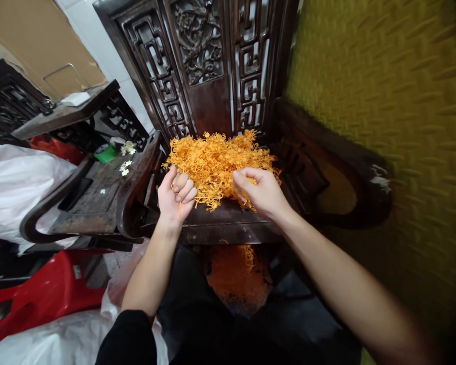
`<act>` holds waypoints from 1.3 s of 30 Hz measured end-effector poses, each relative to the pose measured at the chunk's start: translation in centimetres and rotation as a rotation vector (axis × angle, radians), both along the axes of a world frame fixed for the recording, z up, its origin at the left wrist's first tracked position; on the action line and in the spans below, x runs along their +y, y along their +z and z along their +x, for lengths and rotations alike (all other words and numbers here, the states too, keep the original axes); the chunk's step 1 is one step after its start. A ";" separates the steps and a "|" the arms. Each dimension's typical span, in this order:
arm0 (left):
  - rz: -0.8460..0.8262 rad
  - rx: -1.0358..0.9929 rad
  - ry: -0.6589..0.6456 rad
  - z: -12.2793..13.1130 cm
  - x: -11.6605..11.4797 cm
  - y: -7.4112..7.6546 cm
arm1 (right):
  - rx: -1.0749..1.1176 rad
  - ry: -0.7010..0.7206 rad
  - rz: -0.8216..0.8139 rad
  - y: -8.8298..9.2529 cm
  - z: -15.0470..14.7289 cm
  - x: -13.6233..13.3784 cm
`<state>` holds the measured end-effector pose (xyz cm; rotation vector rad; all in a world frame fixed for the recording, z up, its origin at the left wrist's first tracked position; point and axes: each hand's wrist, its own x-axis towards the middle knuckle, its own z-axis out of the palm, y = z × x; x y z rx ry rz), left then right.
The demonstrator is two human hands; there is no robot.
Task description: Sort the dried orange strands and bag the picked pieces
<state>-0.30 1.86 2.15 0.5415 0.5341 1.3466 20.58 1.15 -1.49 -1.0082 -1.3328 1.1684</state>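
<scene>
A carved dark chair (199, 45) stands near white flowers (126, 165) and a red stool (49, 294).

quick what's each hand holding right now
Left hand: curled shut on a few orange strands.
Right hand: pinched shut on orange strands at their near edge.

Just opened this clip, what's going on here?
A person is handling a pile of orange stringy strands heaped on the seat of a dark carved wooden chair. The left hand is curled shut around a few loose orange strands, while the right hand pinches the pile's front edge. A second orange heap lies lower down, in front of the chair.
</scene>
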 end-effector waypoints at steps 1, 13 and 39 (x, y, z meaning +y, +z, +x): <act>-0.002 -0.004 -0.008 0.0 0.0 0.0 | 0.005 -0.004 0.004 0.0 0.1 0.1; -0.043 -0.003 -0.051 0.4 0.0 -0.1 | -0.216 -0.104 0.309 0.0 0.7 1.8; 0.252 0.233 0.477 1.2 -1.2 0.5 | -0.106 0.355 -0.169 -0.7 -3.7 -1.2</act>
